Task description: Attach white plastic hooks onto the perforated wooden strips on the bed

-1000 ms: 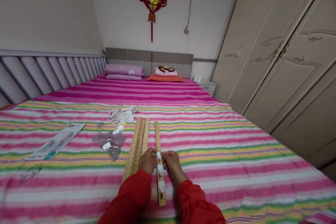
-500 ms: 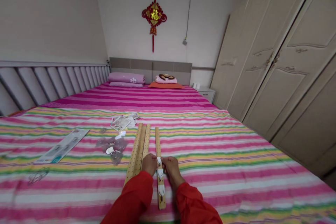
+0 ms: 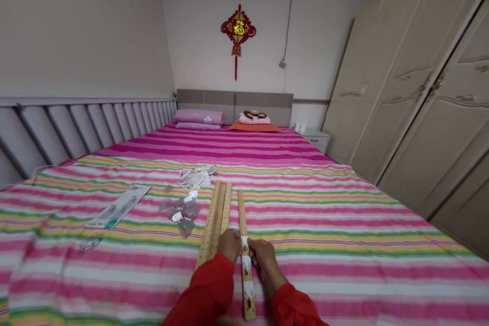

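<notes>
While both hands meet over the narrow wooden strip lying lengthwise on the striped bed cover, the right hand pinches the right edge of the uppermost white hook on that strip. The left hand reaches the same hook from the left, its fingertips mostly hidden, so whether that grip is closed cannot be told. Two more white hooks sit in line on the strip, nearer the person. Perforated wooden strips lie just left, with crumpled clear plastic and a flat package farther left.
</notes>
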Demonstrator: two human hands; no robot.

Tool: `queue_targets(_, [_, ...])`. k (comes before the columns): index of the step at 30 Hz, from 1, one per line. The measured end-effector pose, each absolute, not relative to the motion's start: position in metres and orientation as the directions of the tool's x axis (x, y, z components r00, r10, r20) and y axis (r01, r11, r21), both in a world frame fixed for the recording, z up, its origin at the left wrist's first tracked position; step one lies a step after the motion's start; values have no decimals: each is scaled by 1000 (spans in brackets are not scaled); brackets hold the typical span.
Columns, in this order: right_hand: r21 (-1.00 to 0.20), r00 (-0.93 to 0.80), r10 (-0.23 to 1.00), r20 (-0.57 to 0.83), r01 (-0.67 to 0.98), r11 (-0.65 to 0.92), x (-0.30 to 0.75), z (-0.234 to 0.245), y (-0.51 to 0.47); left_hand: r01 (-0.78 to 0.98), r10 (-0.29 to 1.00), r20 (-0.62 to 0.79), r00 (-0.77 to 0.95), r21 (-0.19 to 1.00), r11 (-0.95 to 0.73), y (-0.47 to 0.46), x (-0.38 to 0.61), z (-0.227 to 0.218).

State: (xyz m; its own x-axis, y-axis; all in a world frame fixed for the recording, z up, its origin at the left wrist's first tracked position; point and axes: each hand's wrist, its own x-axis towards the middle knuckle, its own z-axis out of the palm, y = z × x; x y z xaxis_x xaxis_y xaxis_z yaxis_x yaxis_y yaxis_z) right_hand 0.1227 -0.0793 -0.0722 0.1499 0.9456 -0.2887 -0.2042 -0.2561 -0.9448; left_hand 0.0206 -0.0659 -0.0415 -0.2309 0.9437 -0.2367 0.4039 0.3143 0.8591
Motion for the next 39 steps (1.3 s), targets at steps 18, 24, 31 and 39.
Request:
queue_targets(18, [-848,-6,931,-364,-412,-334,137,-68,-80,327,669,10,-743,877,351,-54,-183,-12])
queue_targets(24, [-856,2,933,-359,-400,-328,138,-65,-81,312,718,-82,-691,863,398,-42,-184,-17])
queue_targets(31, [-863,7,939,-345,-396,-314,137,-63,-84,228,712,-103,-695,907,353,-44,-184,-15])
queue_targets(39, [-866,8,947,-322,-407,-291,136,-66,-83,173,685,-140,-715,914,368,-63,-186,3])
